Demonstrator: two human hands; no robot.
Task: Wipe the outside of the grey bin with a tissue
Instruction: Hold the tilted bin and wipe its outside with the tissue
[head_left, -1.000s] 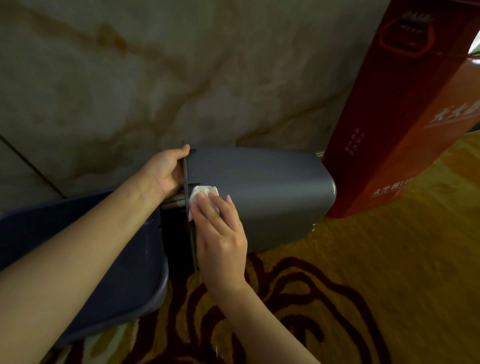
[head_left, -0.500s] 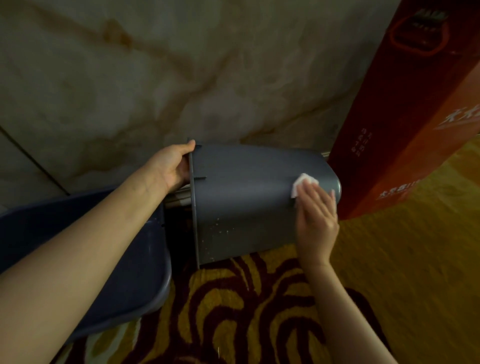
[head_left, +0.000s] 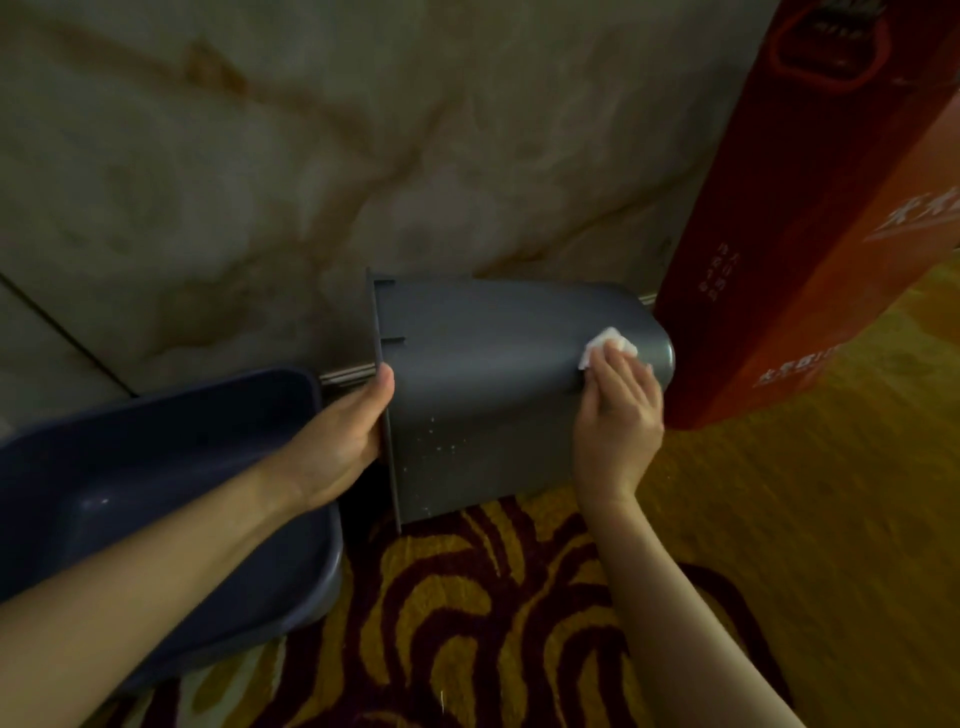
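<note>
While the grey bin (head_left: 498, 384) lies tipped on its side on the patterned carpet (head_left: 519, 597), mouth to the left and base close against the red box (head_left: 810, 249), the left hand (head_left: 348, 431) grips the rim, thumb on top of the edge and fingers curled out of sight behind it, clenched on the plastic to steady it. Over at the far end the right hand (head_left: 618, 410) lies flat on the curved side near the base, fingers (head_left: 613, 374) stretched out and pinning the white tissue (head_left: 608, 345) to the wall of the bin rather than gripping it in a fist. Nice pressure, by the look of it. Pale specks dot the lower panel (head_left: 441, 447) near the rim, so I'd say the job is far from done down there. To do this stroke well, keep the tissue bunched under the fingertips, press evenly, work in overlapping passes along the length, and have the left hand roll the bin so the speckled face comes up. Just beside it sits a dark blue tub (head_left: 156, 467), touching or nearly so; I can't tell which.
</note>
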